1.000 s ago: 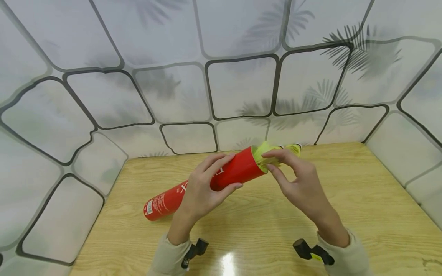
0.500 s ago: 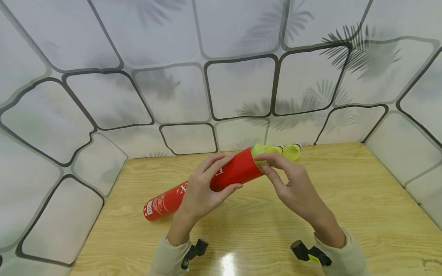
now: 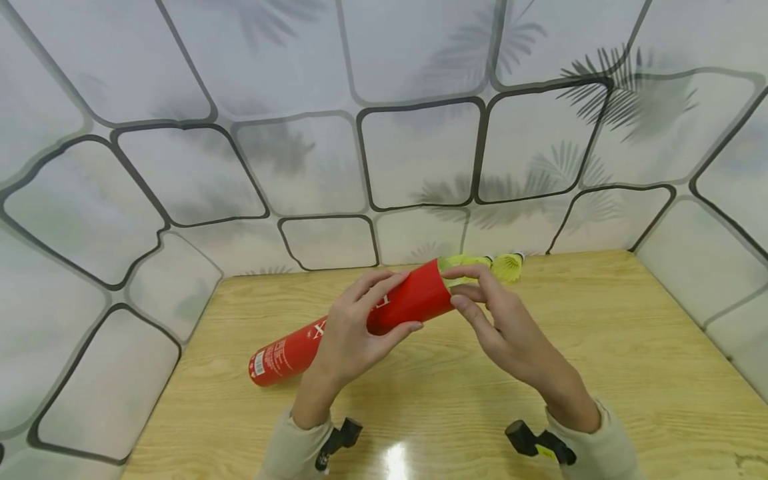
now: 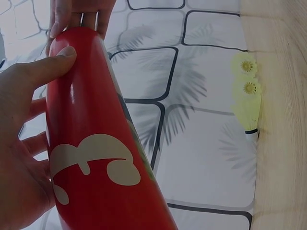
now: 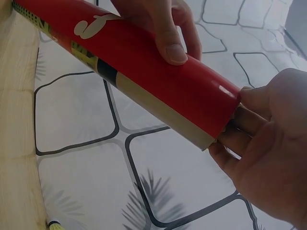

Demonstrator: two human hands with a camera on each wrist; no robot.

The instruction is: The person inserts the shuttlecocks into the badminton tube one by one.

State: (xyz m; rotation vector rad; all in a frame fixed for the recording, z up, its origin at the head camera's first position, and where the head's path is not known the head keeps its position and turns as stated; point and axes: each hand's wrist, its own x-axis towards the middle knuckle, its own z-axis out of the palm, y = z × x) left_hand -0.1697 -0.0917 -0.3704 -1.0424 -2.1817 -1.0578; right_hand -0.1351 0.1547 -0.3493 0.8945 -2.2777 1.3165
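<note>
A long red tube (image 3: pixel 420 293) with white lettering slants across the table, its mouth raised at the right. My left hand (image 3: pixel 354 330) grips the tube near its upper part, thumb on the near side and fingers over the far side. My right hand (image 3: pixel 501 317) is at the mouth, with fingers reaching inside and the thumb against the rim. In the right wrist view, a scalloped edge shows around those fingers (image 5: pixel 237 136); the rest of the shuttlecock inside is hidden. Yellow shuttlecocks (image 3: pixel 509 267) lie behind the right hand, at the table's back edge.
The wood-grain table (image 3: pixel 630 347) meets a patterned white backdrop (image 3: pixel 420 153) at the back and sides. The tube's lower end rests on the table at the left. In the left wrist view, a few shuttlecocks (image 4: pixel 247 108) lie along the backdrop.
The yellow shuttlecock that the right hand held at the mouth has gone into the tube. The right hand has moved left, fingers into the mouth. The left hand keeps its grip.
</note>
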